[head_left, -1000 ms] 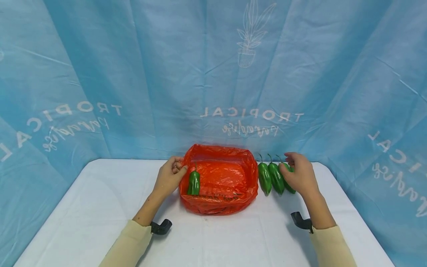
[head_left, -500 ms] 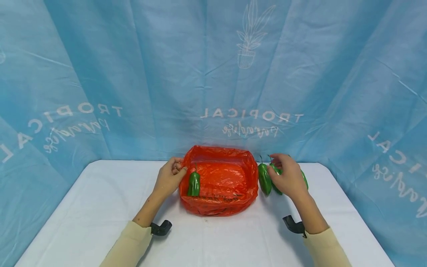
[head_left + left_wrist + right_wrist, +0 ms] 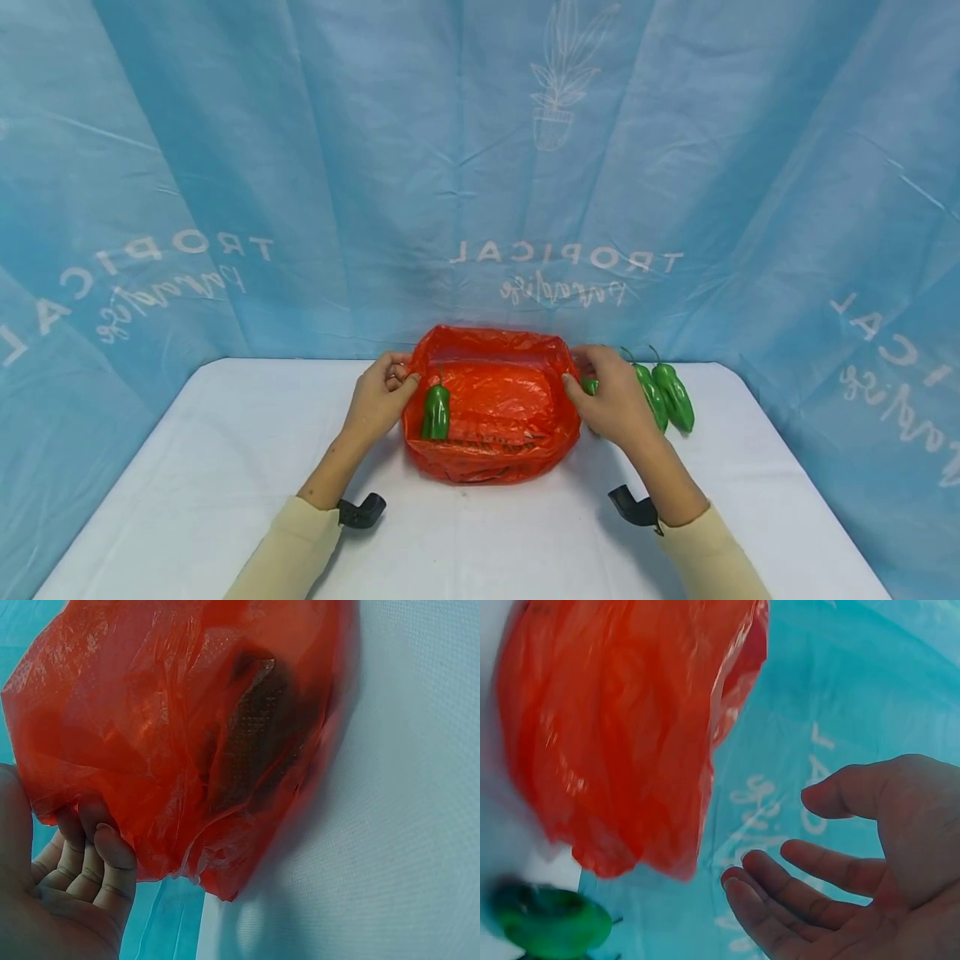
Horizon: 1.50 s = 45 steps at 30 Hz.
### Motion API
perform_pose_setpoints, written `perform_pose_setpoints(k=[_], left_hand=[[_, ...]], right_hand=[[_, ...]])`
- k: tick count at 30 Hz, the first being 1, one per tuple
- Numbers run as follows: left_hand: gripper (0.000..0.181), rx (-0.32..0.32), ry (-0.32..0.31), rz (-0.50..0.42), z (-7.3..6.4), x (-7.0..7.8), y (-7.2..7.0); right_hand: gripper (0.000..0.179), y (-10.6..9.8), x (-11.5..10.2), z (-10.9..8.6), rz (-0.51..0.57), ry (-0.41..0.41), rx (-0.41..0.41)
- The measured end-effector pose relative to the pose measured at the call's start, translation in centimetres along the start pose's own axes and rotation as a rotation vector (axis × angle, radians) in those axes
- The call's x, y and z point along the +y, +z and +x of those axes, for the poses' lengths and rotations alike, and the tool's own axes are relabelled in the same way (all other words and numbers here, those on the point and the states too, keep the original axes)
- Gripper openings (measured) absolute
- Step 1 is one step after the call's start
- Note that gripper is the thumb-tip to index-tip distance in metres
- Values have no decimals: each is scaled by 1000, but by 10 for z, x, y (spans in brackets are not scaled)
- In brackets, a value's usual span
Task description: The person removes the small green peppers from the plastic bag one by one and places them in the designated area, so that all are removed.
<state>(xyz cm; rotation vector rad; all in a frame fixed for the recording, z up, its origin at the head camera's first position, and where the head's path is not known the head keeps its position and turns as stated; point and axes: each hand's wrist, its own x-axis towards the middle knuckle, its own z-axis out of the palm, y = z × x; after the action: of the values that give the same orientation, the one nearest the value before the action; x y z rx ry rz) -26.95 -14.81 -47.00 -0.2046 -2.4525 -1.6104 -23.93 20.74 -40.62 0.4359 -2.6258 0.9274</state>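
A red plastic bag (image 3: 480,465) stands open-mouthed near the table's far edge, one green pepper (image 3: 437,412) upright inside its left part. My left hand (image 3: 378,396) pinches the bag's left rim; in the left wrist view a dark shape (image 3: 255,735) shows through the plastic. Beside the right rim is my right hand (image 3: 615,400), fingers loosely spread and apart from the bag in the right wrist view. Right of the bag lie three more green peppers: one (image 3: 591,387) mostly hidden by this hand, a second (image 3: 651,396) partly covered, and the outermost (image 3: 677,400) in full sight.
A white cloth covers the table (image 3: 480,550). Blue printed curtains (image 3: 375,167) hang behind and at both sides, close to the far edge. Black curved mounts (image 3: 633,506) sit at the wrists.
My right hand has moved left across the row of peppers to the bag's right rim, uncovering the outer peppers. The left hand and the bag have stayed put.
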Motion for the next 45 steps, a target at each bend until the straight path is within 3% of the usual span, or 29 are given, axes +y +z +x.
perform_pose_setpoints(k=[12,37,45], left_hand=[[30,-6,7,-5,1,1,0],[31,2,1,-7,0,2,0],[30,-6,-2,-12,0,0,0]], right_hand=[[37,26,-29,5,-10,-55,-42],[38,79,-81,16,83,-2,-187],[40,95,-93,19,51,0,-206]])
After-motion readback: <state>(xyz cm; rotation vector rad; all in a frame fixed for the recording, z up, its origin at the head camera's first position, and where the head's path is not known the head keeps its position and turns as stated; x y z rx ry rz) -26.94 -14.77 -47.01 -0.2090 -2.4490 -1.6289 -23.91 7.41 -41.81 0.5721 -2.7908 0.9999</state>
